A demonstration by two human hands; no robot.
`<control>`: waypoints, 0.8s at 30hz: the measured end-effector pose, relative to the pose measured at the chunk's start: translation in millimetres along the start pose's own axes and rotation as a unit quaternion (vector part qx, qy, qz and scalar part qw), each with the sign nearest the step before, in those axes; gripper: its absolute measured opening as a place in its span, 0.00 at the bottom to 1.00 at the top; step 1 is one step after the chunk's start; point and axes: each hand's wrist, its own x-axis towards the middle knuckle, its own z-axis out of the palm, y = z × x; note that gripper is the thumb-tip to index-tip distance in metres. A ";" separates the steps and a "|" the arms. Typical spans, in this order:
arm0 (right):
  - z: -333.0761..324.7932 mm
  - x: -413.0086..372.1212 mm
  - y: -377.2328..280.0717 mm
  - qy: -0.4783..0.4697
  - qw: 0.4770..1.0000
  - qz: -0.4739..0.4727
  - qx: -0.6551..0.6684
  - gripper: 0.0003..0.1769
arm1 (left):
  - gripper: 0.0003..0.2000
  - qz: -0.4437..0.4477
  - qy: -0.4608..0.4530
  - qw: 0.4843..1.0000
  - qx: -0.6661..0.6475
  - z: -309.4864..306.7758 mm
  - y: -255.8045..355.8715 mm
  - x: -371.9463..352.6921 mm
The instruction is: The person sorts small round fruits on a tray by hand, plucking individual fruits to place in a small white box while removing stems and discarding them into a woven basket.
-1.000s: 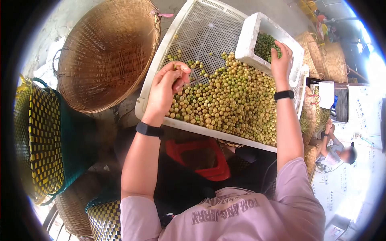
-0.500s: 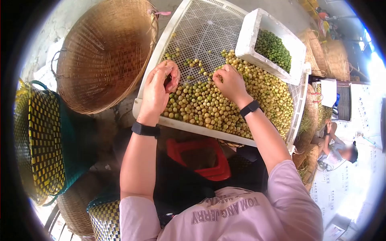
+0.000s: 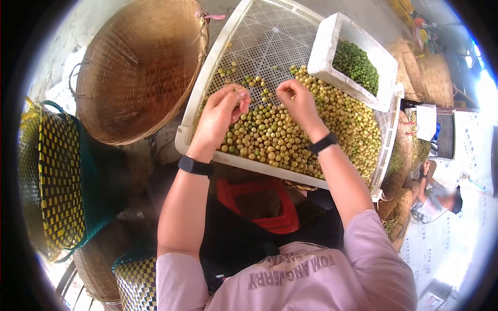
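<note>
My left hand [image 3: 224, 113] is over the left part of a white perforated plastic tray [image 3: 275, 39], its fingers curled in a pinch. My right hand [image 3: 301, 105] hovers to its right, thumb and fingertips drawn together. Whatever either hand may hold is too small or hidden to make out. Below and between them lies a spread of small round yellow-green fruits [image 3: 275, 137], piled thicker toward the right. A few loose greener fruits [image 3: 253, 81] sit just beyond the fingertips. At the tray's far right stands a white foam box [image 3: 324, 72] with small green fruits [image 3: 357, 65] inside.
A large wicker basket [image 3: 137, 62] leans left of the tray. Nearer me on the left is a yellow-and-black woven basket [image 3: 61, 181]. Under the tray's front edge is a red plastic stool [image 3: 275, 224]. Another person [image 3: 436, 199] sits at the far right by more baskets [image 3: 433, 78].
My left hand has shifted right, toward the middle of the tray, and turned inward. The right hand has moved slightly, its fingertips now more exposed. The whole view has shifted a little.
</note>
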 end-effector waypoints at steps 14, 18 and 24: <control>-16.8 -37.4 -81.0 0.005 0.994 -0.100 0.044 0.05 | 0.09 -0.051 -0.053 0.997 0.027 29.1 -10.7 -4.0; -10.1 -45.1 -78.8 0.040 0.992 -0.121 0.012 0.05 | 0.08 -0.011 -0.057 0.998 0.030 31.4 -22.8 -0.8; -59.2 -7.9 -37.4 0.199 0.965 -0.142 -0.092 0.08 | 0.05 0.027 0.004 0.999 -0.042 25.0 -5.0 -5.7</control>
